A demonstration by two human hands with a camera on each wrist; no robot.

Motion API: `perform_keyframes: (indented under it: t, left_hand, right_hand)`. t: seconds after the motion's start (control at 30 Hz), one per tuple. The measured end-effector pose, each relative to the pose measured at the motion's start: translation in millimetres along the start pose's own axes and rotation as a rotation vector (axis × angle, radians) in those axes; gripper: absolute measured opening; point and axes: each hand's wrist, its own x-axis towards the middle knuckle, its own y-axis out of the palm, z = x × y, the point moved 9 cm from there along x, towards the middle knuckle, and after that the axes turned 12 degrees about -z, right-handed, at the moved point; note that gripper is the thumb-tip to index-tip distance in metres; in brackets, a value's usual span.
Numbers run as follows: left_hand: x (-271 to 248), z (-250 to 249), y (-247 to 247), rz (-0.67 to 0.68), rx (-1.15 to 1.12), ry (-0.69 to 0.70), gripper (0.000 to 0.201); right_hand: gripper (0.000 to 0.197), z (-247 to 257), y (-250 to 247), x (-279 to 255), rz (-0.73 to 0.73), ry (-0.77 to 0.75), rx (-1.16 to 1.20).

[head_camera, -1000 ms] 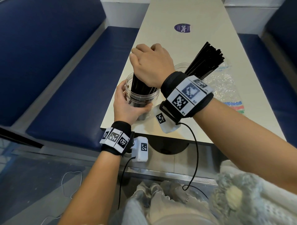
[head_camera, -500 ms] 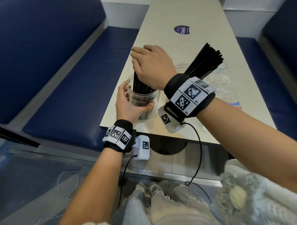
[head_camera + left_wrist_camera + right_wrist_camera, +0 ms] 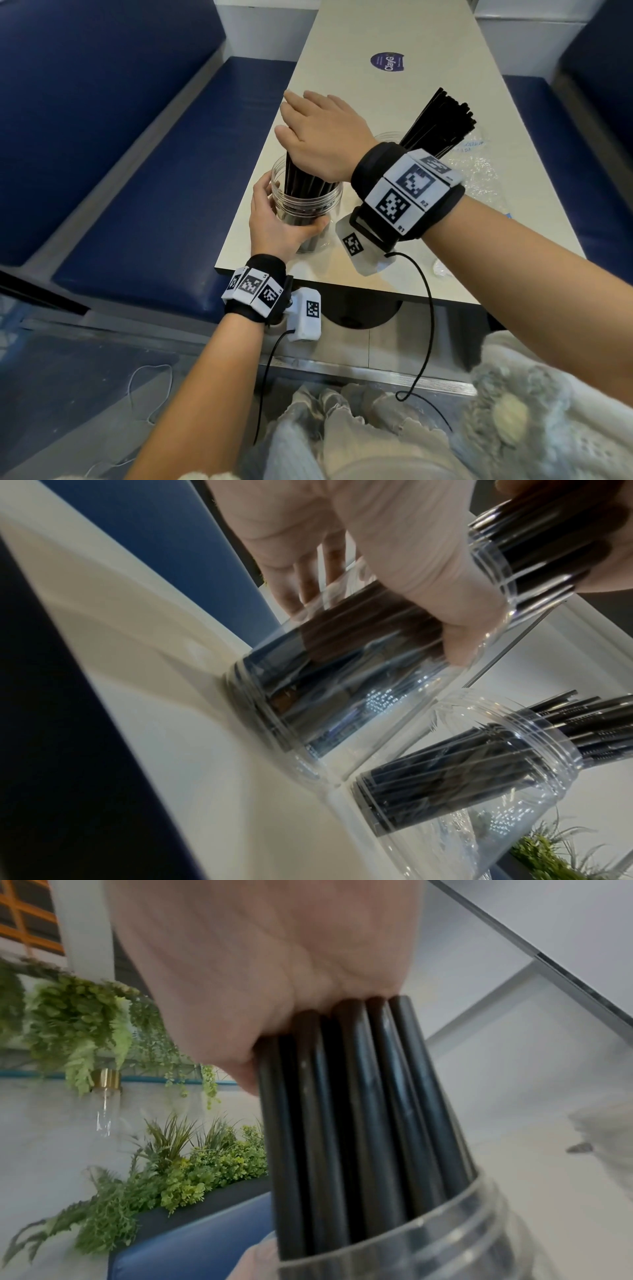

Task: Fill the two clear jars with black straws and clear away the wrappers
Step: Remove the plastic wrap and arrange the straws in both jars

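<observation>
A clear jar (image 3: 308,202) stands near the table's front left corner, packed with upright black straws (image 3: 305,178). My left hand (image 3: 274,219) grips this jar round its side; the left wrist view shows the thumb (image 3: 428,588) across its wall (image 3: 342,683). With fingers straight, my right hand (image 3: 318,133) lies flat on the straw tops, and in the right wrist view the palm (image 3: 257,961) presses on the straw ends (image 3: 359,1123). A second jar (image 3: 479,777), half hidden behind my right wrist, holds a leaning bundle of straws (image 3: 442,123). A crumpled clear wrapper (image 3: 479,171) lies to the right.
The long beige table (image 3: 376,34) runs away from me, with a round purple sticker (image 3: 387,62) further up. Blue benches flank it on the left (image 3: 154,205) and right (image 3: 582,137). A small clear scrap (image 3: 442,270) lies near the front edge.
My right hand, curled round the straws a second ago, has uncurled and now lies flat on their tops. The left hand keeps its grip on the jar.
</observation>
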Motion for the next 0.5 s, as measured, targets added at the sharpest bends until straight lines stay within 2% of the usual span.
perform_keyframes:
  t: [0.23, 0.4, 0.5]
  left_hand:
    - [-1.1, -0.2, 0.4, 0.007, -0.015, -0.015, 0.097]
    - [-2.2, -1.5, 0.9, 0.014, -0.013, -0.016, 0.096]
    - [-2.5, -0.8, 1.4, 0.017, -0.021, -0.034, 0.096]
  right_hand:
    - [0.046, 3.1, -5.8, -6.8, -0.058, -0.058, 0.006]
    - [0.047, 2.0, -5.5, -8.4, 0.002, -0.124, -0.01]
    - [0.046, 2.1, -6.2, -9.6, -0.041, -0.119, -0.015]
